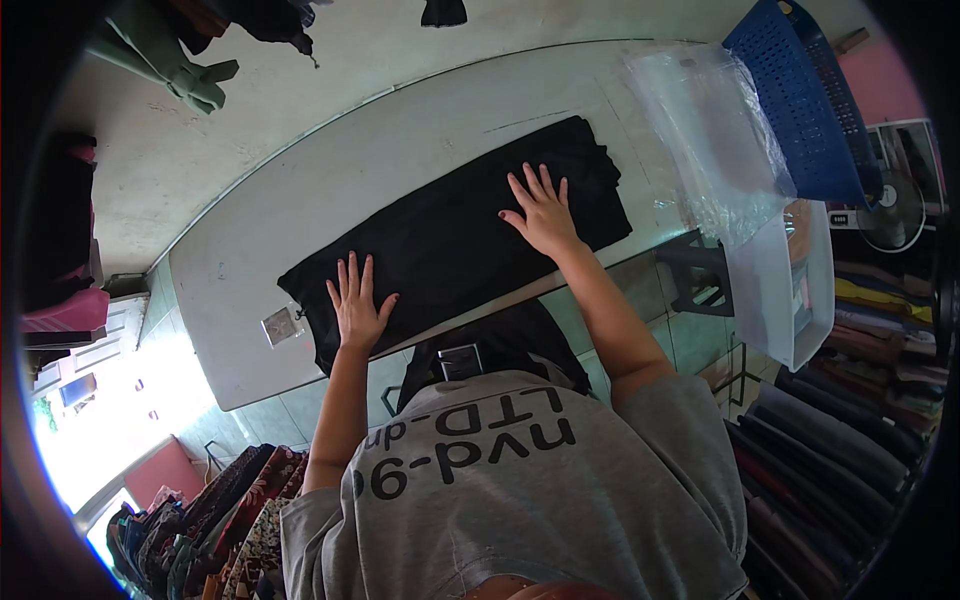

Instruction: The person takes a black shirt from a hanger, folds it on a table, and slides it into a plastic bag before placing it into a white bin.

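A folded black cloth garment lies lengthwise across the white table. My left hand rests flat near its left end, fingers spread. Towards the right end, my right hand is pressed flat on the fabric with the fingers apart. Neither hand grips anything. A small square clear packet lies on the table just left of the garment. The garment's right end shows several uneven layered edges.
Clear plastic bags lie at the table's right end beside a blue perforated basket. Below stands a white plastic bin. Folded clothes are stacked at right, patterned clothes at lower left. A fan stands far right.
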{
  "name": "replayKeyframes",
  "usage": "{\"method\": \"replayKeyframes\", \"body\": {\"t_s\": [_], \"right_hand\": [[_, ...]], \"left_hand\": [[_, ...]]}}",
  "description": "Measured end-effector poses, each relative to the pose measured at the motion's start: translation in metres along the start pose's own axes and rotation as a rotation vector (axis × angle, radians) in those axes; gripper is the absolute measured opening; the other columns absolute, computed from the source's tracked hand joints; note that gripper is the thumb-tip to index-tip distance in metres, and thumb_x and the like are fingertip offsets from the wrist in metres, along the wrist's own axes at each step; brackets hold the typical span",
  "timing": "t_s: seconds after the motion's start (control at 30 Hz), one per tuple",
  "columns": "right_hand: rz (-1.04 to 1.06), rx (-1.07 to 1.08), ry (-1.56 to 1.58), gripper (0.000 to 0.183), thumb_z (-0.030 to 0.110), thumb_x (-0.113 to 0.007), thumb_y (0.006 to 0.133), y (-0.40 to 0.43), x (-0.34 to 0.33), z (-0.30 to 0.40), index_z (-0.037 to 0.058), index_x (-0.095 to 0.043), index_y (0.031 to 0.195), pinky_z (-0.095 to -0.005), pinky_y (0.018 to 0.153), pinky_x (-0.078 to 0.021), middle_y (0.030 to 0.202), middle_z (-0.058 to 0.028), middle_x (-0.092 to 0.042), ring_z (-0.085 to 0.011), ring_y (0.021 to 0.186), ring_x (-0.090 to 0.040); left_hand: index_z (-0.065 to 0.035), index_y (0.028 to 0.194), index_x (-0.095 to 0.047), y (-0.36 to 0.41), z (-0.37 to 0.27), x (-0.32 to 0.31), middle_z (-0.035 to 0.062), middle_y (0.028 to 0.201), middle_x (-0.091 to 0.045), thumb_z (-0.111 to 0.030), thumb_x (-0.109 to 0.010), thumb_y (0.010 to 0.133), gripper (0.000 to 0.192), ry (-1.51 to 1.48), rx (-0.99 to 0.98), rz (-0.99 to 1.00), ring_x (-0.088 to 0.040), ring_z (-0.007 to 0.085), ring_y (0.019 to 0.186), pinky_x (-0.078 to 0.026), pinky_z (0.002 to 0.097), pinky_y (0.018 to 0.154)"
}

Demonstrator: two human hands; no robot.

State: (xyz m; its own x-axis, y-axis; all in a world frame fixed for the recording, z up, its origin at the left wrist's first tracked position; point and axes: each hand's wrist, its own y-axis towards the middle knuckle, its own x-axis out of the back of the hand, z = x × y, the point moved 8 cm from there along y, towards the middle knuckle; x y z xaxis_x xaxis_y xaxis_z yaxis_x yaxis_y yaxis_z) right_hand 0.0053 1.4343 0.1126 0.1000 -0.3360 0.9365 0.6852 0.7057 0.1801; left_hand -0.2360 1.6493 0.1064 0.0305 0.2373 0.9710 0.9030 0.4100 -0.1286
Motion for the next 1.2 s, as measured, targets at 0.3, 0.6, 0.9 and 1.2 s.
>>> {"method": "replayKeyframes", "body": {"t_s": [0.3,0.6,0.9,1.2], "right_hand": [[-0.079,-0.192,-0.186,0.057,0.043,-0.051,0.087,-0.003,0.019,-0.069,0.015,-0.038,0.135,-0.0669,0.099,-0.0177,0.143,-0.0147,-0.029,-0.0388,0.133,-0.021],[-0.044,-0.587,0.08,0.063,0.036,-0.07,0.076,-0.005,0.031,-0.151,0.0038,-0.046,0.124,-0.0431,0.086,-0.0447,0.111,-0.0177,-0.056,-0.0344,0.102,-0.053],[-0.092,-0.733,0.533,0.06,0.037,-0.072,0.072,-0.019,0.036,-0.174,-0.0003,-0.053,0.116,-0.0418,0.08,-0.0462,0.102,-0.0168,-0.062,-0.0336,0.096,-0.057],[-0.065,-0.467,0.083,0.048,0.031,-0.074,0.07,-0.003,0.043,-0.149,-0.0004,-0.056,0.102,-0.0423,0.079,-0.047,0.098,-0.0203,-0.062,-0.0362,0.09,-0.06]], "left_hand": [[-0.0158,0.141,-0.028,0.006,-0.028,-0.006,0.0152,0.15,-0.012,-0.038,-0.056,0.083,0.069,0.006,0.04,0.05,-0.009,0.0347,0.138,-0.006,0.0598,0.106],[-0.0171,0.139,-0.035,0.023,-0.076,0.02,0.0178,0.148,-0.016,-0.036,-0.056,0.083,0.062,-0.127,0.014,-0.226,-0.013,0.037,0.137,-0.009,0.0605,0.105],[-0.0181,0.14,-0.032,0.021,-0.082,-0.006,0.0164,0.148,-0.017,-0.039,-0.059,0.081,0.068,-0.043,-0.066,-0.037,-0.013,0.0356,0.137,-0.01,0.061,0.105],[-0.0148,0.136,-0.039,0.031,-0.093,0.0,0.0154,0.145,-0.027,-0.035,-0.057,0.084,0.059,0.041,0.001,-0.016,-0.023,0.035,0.134,-0.015,0.0547,0.107]]}}
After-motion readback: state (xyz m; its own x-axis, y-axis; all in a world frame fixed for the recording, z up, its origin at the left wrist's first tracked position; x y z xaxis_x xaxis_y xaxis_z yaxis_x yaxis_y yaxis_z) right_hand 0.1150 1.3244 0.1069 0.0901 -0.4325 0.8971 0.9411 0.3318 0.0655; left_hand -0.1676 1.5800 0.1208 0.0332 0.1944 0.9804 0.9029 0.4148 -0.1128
